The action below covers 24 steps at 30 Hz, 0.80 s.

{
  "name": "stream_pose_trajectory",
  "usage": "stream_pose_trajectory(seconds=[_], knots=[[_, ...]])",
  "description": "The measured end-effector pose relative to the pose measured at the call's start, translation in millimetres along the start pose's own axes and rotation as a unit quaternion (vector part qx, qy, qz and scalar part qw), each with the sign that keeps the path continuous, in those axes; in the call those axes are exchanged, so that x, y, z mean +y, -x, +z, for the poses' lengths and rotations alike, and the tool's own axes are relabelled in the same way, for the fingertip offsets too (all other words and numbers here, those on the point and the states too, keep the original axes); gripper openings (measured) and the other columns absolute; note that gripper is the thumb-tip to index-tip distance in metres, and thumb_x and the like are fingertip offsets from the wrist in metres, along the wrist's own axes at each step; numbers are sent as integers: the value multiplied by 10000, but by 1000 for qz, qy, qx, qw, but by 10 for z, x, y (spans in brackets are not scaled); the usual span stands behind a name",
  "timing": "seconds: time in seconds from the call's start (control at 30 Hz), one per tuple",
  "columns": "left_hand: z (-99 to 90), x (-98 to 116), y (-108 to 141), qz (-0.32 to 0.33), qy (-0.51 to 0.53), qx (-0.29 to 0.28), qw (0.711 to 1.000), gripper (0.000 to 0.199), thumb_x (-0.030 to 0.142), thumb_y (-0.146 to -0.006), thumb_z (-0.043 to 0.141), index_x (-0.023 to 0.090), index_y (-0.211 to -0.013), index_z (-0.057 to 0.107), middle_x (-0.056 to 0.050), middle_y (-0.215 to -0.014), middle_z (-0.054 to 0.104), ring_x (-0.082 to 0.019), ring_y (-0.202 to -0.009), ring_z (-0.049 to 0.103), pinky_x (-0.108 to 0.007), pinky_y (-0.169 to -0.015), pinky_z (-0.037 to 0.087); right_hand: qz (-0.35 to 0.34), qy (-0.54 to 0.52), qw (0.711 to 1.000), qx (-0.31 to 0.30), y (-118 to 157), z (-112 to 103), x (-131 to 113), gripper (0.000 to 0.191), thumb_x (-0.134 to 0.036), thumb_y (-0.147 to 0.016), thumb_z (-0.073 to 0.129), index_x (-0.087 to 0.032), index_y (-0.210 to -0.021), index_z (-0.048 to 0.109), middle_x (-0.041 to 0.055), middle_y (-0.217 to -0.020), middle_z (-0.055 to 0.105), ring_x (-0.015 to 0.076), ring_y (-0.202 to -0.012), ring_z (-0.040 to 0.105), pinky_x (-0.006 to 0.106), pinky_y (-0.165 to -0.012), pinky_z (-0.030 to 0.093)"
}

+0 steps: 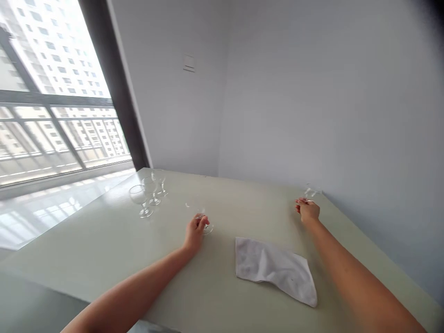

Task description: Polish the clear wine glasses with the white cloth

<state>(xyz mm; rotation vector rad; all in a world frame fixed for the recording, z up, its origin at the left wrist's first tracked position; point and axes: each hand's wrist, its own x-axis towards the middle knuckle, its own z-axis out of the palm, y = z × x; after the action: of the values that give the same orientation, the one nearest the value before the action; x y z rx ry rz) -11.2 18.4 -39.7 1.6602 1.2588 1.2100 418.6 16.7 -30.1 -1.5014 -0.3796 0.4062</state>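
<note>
1. My left fingers (201,219) grasp a stemmed glass (208,228) at 10 o'clock from the cloth (274,268); my right fingers (301,202) close on a second glass (313,190) at its 1 o'clock, tilt unclear. I'd keep both grips light and low on the glass.
2. The counter (229,194) meets the wall (329,101) beyond my right fingers, so I'd expect tight room there.
3. The cloth lies creased; I'd avoid snagging it.
4. Three glasses (150,186) stand together at 10 o'clock from my left fingers; a swing could clip them.
</note>
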Motion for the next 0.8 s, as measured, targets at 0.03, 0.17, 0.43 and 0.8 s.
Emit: stream_pose_trajectory(seconds=[0.03,0.17,0.43,0.8], knots=[[-11,7,0,-5,4,1,1000,383,475,-782,405,173,-604,559,-36,-763,582,-148,-672,521,-254,-628,388,-3,-5,1000,-27,95,53,-23,227,-167,-542,657,-150,-738,544,17,-703,617,49,-426,484,145,-339,384],[-187,60,-34,-26,5,18,999,378,494,-760,434,172,-628,583,-16,-641,559,-129,-579,487,-238,-551,368,-7,-30,989,-147,569,188,-170,298,-221,-516,686,-147,-788,589,39,-805,641,52,-476,503,159,-382,418],[-1191,-96,-70,-66,-29,140,987,419,512,-740,441,151,-700,650,-66,-936,624,-113,-631,507,-235,-593,390,7,-47,965,-258,1204,-12,-333,351,-308,-529,741,-168,-826,618,45,-858,632,58,-487,482,167,-365,387],[-1985,-432,-107,-144,-152,179,961,386,498,-727,440,175,-690,647,-55,-891,665,-168,-668,547,-268,-611,350,5,-25,951,-308,1465,-60,-355,380,-361,-550,749,-190,-866,625,44,-902,627,70,-498,499,180,-380,386]])
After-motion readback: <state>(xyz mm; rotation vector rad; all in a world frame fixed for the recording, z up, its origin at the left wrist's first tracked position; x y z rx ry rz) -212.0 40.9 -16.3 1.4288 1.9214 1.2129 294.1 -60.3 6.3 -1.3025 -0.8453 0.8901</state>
